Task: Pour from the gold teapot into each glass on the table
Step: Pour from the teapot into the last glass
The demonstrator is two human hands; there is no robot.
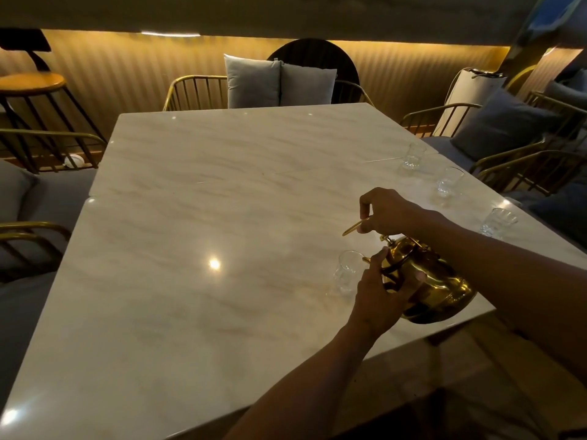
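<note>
The gold teapot (435,281) is tilted over the marble table (222,217) near its right front edge. My right hand (386,209) grips the thin gold handle above the pot. My left hand (379,293) presses against the pot's side, next to the spout. A clear glass (347,273) stands just left of the spout, touching my left fingers. Three more clear glasses line the right edge: near (495,222), middle (448,184), far (413,157). I cannot tell whether liquid is flowing.
Gold wire chairs with grey cushions (279,81) ring the table at the back, left and right. A wooden stool (31,82) stands at far left. The table's front right corner (489,309) lies just under the teapot.
</note>
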